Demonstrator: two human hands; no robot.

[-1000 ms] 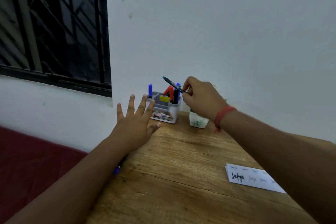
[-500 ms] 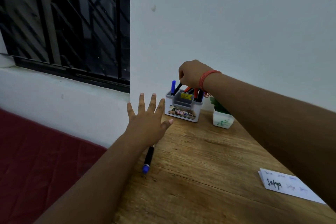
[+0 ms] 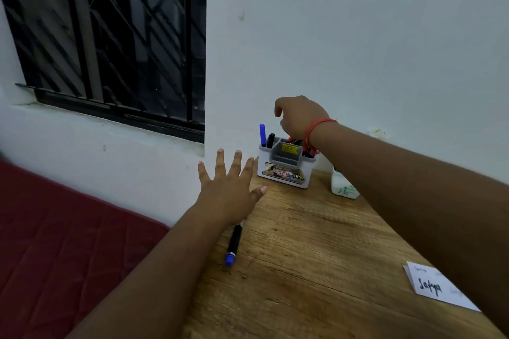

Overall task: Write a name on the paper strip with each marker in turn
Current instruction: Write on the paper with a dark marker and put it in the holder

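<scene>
Right hand (image 3: 298, 118) is hanging over the marker holder (image 3: 286, 165), fingers curled downward toward the markers on its right side. Can't tell if it's actually pinching one, since the fingertips are hidden behind the back of the hand and the red wrist band (image 3: 316, 129). The holder sits right at the far edge of the wooden desk (image 3: 316, 242), up against the white wall (image 3: 358, 36), so there's basically no room beyond that hand, only toward the camera.

Left hand (image 3: 231, 190) is spread flat, fingers straight and apart, holding nothing, hovering at the desk's left edge. Just below its wrist lies a loose marker (image 3: 233, 242), black body with a blue end, close to that edge; its upper tip is covered by the hand. Past the edge is a red quilted surface (image 3: 68, 242).

Count: one blue marker (image 3: 262, 135) and one black marker (image 3: 271, 140) stand left of the right hand in the holder; a few red and green ones under the hand are too bunched to count. One loose on the desk.

The paper strip (image 3: 429, 287) is well back from the right hand, under that forearm, cut off by it. One dark written name is visible, plus faint ones I can't read. A white pot (image 3: 343, 187) is mostly hidden by the arm.
</scene>
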